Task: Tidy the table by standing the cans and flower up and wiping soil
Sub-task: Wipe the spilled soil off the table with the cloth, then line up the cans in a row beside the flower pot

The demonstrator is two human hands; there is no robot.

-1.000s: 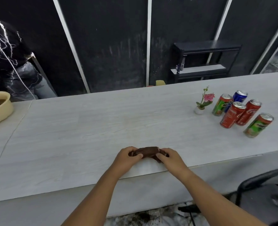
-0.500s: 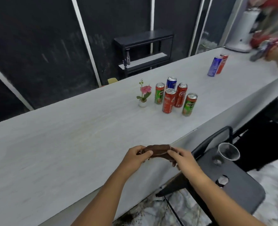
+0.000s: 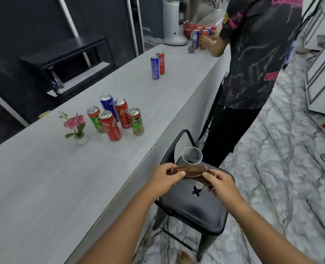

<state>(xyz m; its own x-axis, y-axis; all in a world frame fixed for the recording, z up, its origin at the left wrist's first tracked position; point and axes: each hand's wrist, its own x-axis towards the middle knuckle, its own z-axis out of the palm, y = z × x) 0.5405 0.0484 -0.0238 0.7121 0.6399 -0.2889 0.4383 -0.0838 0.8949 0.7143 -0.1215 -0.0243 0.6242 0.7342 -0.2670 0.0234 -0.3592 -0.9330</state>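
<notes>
— Grey table point(image 3: 43, 187) is running along the dark wall. What is standing on it?
— Mid-table, five cans point(image 3: 110, 124) are standing upright in a tight cluster. Just left of them the flower point(image 3: 74, 122) is sitting upright in its small white pot. Farther along, two more cans point(image 3: 157, 65) are standing side by side.
— Hands?
— Both are hovering off the table edge, over a black chair point(image 3: 194, 208). On one end of a folded brown cloth point(image 3: 191, 170) the left hand point(image 3: 165, 178) is pinching, thumb on top. At the other end the right hand point(image 3: 220, 182) is gripping, fingers curled under.
— Anything near the cloth?
— Just behind it a clear plastic cup point(image 3: 192, 155) is sitting on the chair seat, something dark in its bottom. At the table's far end another person point(image 3: 257, 54) is standing.
</notes>
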